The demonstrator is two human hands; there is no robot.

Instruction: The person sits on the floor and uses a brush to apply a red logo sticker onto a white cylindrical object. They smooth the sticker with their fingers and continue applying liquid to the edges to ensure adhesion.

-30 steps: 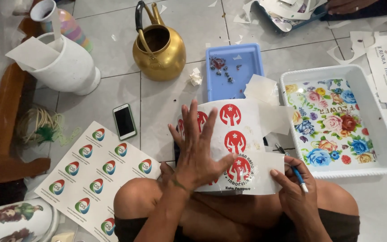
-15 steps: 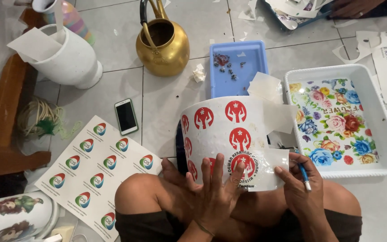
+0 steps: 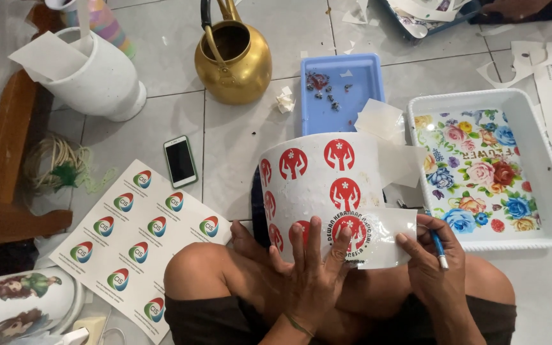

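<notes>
While the left hand lies flat, fingers spread, on the white pot in the lap at six o'clock, it seems to be smoothing a sticker. Pinching that sticker's edge and a blue pen, the right hand likely needs steady, even pressing next

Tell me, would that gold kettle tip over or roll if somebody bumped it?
Probably not easily. The gold kettle stands upright on the tiled floor and looks wide and round at the bottom, so it likely stays put. It looks like shiny metal, so it may feel slippery and slide. Its tall handle could make it wobble a little.
</notes>
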